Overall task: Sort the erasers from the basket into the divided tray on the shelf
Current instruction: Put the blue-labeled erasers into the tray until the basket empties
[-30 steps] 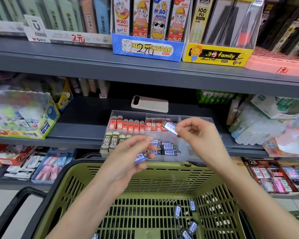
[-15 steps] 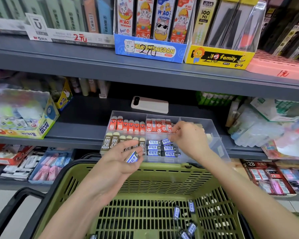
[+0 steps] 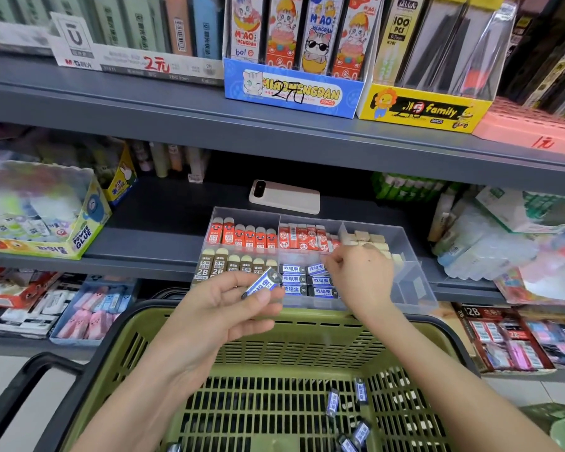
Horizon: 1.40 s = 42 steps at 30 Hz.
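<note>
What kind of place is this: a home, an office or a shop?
Most likely a stationery shop. Grey shelves hold display cartons with handwritten prices, like the blue carton; a divided tray holds rows of wrapped erasers, and a green shopping basket sits below.

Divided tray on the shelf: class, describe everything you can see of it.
The divided tray is clear plastic with two rows of compartments, at the front of the grey shelf. Back row holds orange erasers, red-white erasers, beige erasers; front row brown 2B erasers and blue erasers lying flat. The right hand reaches into the blue compartment, its fingertips at one eraser.
</note>
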{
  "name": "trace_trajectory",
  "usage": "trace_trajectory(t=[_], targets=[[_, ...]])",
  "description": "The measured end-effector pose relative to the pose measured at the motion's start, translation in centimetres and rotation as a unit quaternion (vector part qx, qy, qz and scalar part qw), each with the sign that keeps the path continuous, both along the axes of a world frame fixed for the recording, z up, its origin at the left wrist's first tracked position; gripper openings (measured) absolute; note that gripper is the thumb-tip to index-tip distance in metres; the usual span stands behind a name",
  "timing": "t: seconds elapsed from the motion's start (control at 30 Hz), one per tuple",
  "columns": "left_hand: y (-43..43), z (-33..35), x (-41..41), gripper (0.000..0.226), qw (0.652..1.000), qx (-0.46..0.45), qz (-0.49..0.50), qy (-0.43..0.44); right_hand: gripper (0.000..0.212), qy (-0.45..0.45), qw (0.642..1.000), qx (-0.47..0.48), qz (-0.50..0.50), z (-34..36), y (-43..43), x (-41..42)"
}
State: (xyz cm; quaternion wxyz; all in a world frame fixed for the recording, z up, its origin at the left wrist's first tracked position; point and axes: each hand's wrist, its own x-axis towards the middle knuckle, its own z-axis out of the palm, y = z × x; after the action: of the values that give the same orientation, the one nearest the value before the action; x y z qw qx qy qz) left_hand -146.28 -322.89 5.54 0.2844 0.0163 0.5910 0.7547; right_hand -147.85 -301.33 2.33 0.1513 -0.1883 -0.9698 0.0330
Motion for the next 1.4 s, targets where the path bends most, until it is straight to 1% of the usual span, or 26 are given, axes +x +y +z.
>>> trace_trajectory(t=[0.07,0.2,0.23,0.27,0.3,0.33,0.37,0.4,0.43,0.47,0.5,0.53,0.57,0.67,0.7,0.73,0.77,0.8,0.83,0.87,0.9,0.97,1.03,1.17,1.27,1.4], targets=[[0.0,-0.2,-0.1,0.041,1.0,-0.014,0.016,0.004,0.031,-0.003,0.999,0.038,0.03,-0.5,0.0,0.4],[0.2,-0.2,-0.1,0.033,0.999,-0.039,0.023,0.021,0.032,-0.052,0.992,0.098,0.065,-0.3,0.1,0.6],[0.3,-0.2,-0.1,0.033,0.998,-0.047,0.023,0.033,0.029,-0.04,0.991,0.105,0.076,0.0,0.0,0.8],[0.4,-0.2,-0.1,0.033,0.997,-0.058,0.024,0.047,0.026,-0.005,0.991,0.097,0.093,0.4,0.0,0.9],[0.6,-0.2,-0.2,0.031,0.995,-0.07,0.026,0.063,0.025,0.046,0.991,0.063,0.109,1.0,0.0,1.3],[0.7,-0.1,-0.3,0.03,0.993,-0.082,0.027,0.078,0.026,0.096,0.986,-0.007,0.134,1.6,-0.1,1.7],[0.8,-0.1,-0.4,0.03,0.991,-0.09,0.029,0.093,0.027,0.113,0.971,-0.132,0.165,2.5,-0.2,2.3],[1.0,-0.2,-0.4,0.033,0.989,-0.093,0.033,0.109,0.028,0.085,0.936,-0.281,0.193,3.5,-0.5,2.9],[1.2,-0.2,-0.4,0.035,0.987,-0.093,0.04,0.126,0.026,0.039,0.885,-0.413,0.21,4.5,-1.1,3.5],[1.6,-0.2,-0.4,0.036,0.984,-0.093,0.048,0.146,0.023,0.006,0.839,-0.498,0.217,5.2,-1.6,4.1],[2.1,-0.3,-0.4,0.034,0.98,-0.092,0.054,0.169,0.018,-0.007,0.814,-0.539,0.218,5.5,-1.9,4.5],[2.6,-0.3,-0.3,0.03,0.975,-0.094,0.057,0.192,0.011,-0.003,0.8,-0.561,0.213,5.7,-1.9,4.8],[3.2,-0.3,-0.2,0.026,0.97,-0.095,0.057,0.215,0.006,0.01,0.791,-0.577,0.203,5.8,-1.8,4.9],[4.6,-0.6,-0.2,0.023,0.952,-0.103,0.033,0.287,0.007,0.041,0.78,-0.597,0.184,6.4,0.0,4.5],[4.9,-0.8,-0.2,0.021,0.938,-0.128,0.018,0.323,0.008,0.049,0.786,-0.59,0.178,6.7,0.9,4.1],[5.1,-1.1,-0.2,0.02,0.911,-0.178,0.006,0.373,0.01,0.054,0.802,-0.57,0.171,6.9,2.0,3.6],[5.2,-1.5,-0.3,0.021,0.869,-0.237,-0.001,0.435,0.012,0.05,0.826,-0.536,0.163,7.0,2.9,3.1],[5.3,-2.0,-0.4,0.027,0.818,-0.29,-0.008,0.497,0.013,0.032,0.858,-0.489,0.157,6.9,3.7,2.5],[5.4,-2.7,-0.5,0.032,0.768,-0.332,-0.015,0.548,0.014,0.003,0.888,-0.433,0.155,6.7,4.2,2.0],[5.5,-3.3,-0.5,0.035,0.726,-0.361,-0.023,0.584,0.013,-0.033,0.914,-0.373,0.158,6.3,4.4,1.6],[5.5,-3.8,-0.6,0.036,0.694,-0.383,-0.032,0.608,0.011,-0.066,0.933,-0.31,0.167,5.8,4.6,1.3],[5.5,-4.8,-0.8,0.039,0.657,-0.41,-0.069,0.629,0.007,-0.111,0.955,-0.187,0.202,4.8,4.6,1.0],[5.5,-5.5,-1.1,0.045,0.635,-0.422,-0.103,0.639,0.006,-0.124,0.959,-0.107,0.23,4.1,4.5,0.8],[6.1,-5.8,-1.5,0.05,0.61,-0.43,-0.131,0.652,0.009,-0.136,0.955,-0.026,0.261,3.3,4.2,0.4],[6.4,-5.8,-1.7,0.049,0.619,-0.422,-0.137,0.648,0.012,-0.15,0.949,0.053,0.271,3.0,4.2,0.2],[6.3,-5.8,-1.7,0.046,0.624,-0.418,-0.14,0.645,0.014,-0.159,0.948,0.073,0.265,3.0,4.6,0.3]])
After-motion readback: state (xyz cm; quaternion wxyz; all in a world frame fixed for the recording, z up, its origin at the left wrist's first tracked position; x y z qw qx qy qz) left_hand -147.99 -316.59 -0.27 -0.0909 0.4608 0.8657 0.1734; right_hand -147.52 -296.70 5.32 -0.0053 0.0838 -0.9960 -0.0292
